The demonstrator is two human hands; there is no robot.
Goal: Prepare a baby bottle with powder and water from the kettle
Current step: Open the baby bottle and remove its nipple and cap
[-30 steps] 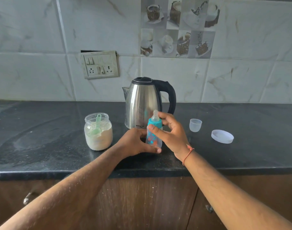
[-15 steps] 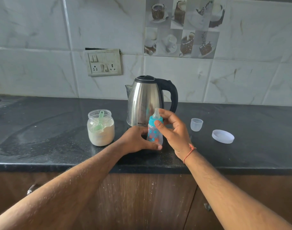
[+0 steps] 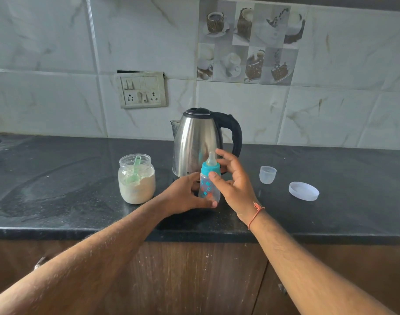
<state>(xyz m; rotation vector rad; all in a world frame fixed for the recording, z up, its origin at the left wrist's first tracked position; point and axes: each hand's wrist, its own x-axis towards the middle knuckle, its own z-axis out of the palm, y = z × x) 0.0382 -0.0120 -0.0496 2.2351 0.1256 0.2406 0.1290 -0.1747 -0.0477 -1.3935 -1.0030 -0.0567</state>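
Steadying the baby bottle (image 3: pixel 208 189) upright on the dark counter (image 3: pixel 58 196), the left hand (image 3: pixel 185 196) wraps its fingers and thumb round the clear lower body, while the right hand (image 3: pixel 234 185) pinches the blue collar (image 3: pixel 210 170) under the teat with thumb and curled fingers — a hold that reads as bracing the base so the top can be twisted, probably to unscrew it, since the bottle looks empty and nothing has gone in yet. It stands just in front of the steel kettle (image 3: pixel 197 144), whose black handle points right and whose spout points left, within easy reach of the right hand once the collar is off. The powder jar (image 3: pixel 136 179), open with a green scoop (image 3: pixel 135 171) standing in it, sits near on the left; a small clear cap (image 3: pixel 267 175) and a round white lid (image 3: pixel 304 190) lie well apart on the right, out of the way. The bottle is set back from the counter's front edge, and bare counter stretches to either side — room to set the teat down beside the cap.
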